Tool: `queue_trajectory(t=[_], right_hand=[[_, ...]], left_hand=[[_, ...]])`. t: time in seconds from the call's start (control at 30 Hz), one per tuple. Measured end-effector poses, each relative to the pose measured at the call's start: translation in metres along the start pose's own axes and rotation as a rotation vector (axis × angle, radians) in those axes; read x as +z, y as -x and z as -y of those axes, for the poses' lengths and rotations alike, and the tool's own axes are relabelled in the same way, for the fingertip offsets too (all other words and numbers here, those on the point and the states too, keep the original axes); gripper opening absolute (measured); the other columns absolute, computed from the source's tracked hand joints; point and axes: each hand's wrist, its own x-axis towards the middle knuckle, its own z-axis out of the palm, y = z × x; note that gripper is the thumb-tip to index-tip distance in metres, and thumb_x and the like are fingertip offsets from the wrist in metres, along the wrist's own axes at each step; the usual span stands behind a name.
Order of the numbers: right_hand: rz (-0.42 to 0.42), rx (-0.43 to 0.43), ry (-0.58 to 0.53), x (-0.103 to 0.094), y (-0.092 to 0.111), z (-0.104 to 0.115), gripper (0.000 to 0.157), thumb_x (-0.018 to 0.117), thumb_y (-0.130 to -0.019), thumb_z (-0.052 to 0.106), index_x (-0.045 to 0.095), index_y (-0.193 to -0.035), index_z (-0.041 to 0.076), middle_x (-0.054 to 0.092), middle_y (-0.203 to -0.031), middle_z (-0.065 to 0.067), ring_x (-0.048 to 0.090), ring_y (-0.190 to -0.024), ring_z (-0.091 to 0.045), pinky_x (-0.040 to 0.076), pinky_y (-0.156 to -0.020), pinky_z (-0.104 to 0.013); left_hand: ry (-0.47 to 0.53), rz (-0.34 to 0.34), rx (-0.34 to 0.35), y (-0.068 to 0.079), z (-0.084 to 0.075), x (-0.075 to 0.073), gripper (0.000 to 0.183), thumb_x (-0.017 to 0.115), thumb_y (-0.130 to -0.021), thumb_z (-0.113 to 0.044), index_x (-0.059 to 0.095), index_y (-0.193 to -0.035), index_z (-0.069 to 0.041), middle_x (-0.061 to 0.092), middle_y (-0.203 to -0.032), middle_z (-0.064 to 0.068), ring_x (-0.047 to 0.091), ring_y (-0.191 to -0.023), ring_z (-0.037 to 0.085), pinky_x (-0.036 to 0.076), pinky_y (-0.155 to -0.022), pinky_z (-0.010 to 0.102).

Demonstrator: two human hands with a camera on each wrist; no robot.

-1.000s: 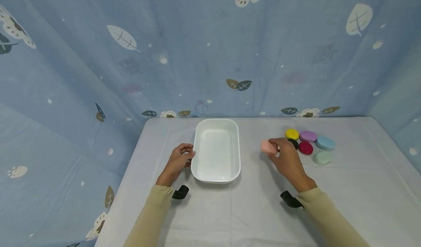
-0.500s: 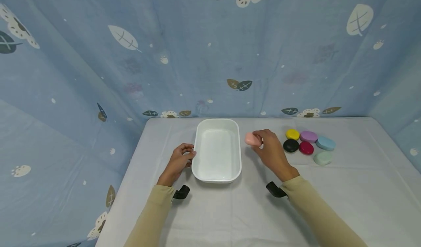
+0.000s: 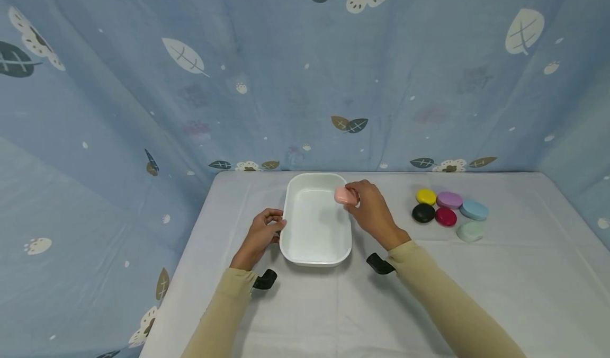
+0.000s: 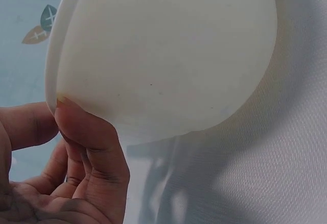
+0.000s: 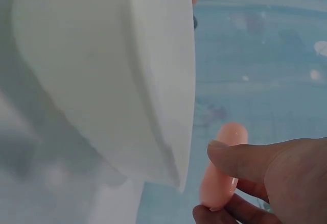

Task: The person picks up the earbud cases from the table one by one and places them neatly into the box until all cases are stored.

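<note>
My left hand [image 3: 261,236] pinches the left rim of a white rectangular tray [image 3: 315,262]; in the left wrist view its thumb and a finger meet at the tray's edge. My right hand [image 3: 374,212] holds a smooth, glossy pink oval piece [image 3: 345,195], shaped like a soap bar or a pebble. It overlaps the tray's upper right rim in the head view. Thumb on one face and fingers on the other, the right hand grips the pink piece [image 5: 224,183] beside the tray's wall [image 5: 158,81] in the right wrist view.
To the right lie similar smooth pieces: yellow [image 3: 426,196], purple [image 3: 449,199], light blue [image 3: 474,209], black [image 3: 423,213], red [image 3: 446,216] and pale green [image 3: 471,231]. A white cloth covers the table [image 3: 314,315]. Behind hangs a blue patterned curtain [image 3: 286,72].
My right hand has carried the pink piece leftward from beside the coloured group to the tray's right rim. The black piece has come into full view. My left hand stays at the tray.
</note>
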Motion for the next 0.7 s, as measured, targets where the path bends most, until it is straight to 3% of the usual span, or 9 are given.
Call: queue_trajectory(t=[0.3, 0.7], right_hand=[[0.033, -0.035, -0.009, 0.012, -0.016, 0.01, 0.046, 0.085, -0.085, -0.006, 0.067, -0.127, -0.009, 0.067, -0.116, -0.025, 0.061, -0.1, -0.036, 0.053, -0.087, -0.047], [0.088, -0.029, -0.015, 0.027, -0.036, 0.016, 0.039, 0.083, -0.086, -0.006, 0.07, -0.122, -0.009, 0.069, -0.116, -0.027, 0.066, -0.109, -0.041, 0.054, -0.097, -0.05]], left_hand=[[0.01, -0.005, -0.008, -0.001, 0.001, 0.0, 0.03, 0.064, -0.104, -0.006, 0.057, -0.133, 0.001, 0.059, -0.112, 0.011, 0.057, -0.076, 0.018, 0.052, -0.064, 0.031], [0.017, -0.015, -0.008, 0.002, -0.001, 0.001, 0.028, 0.063, -0.105, -0.005, 0.058, -0.132, 0.001, 0.061, -0.111, 0.012, 0.058, -0.077, 0.019, 0.053, -0.063, 0.031]])
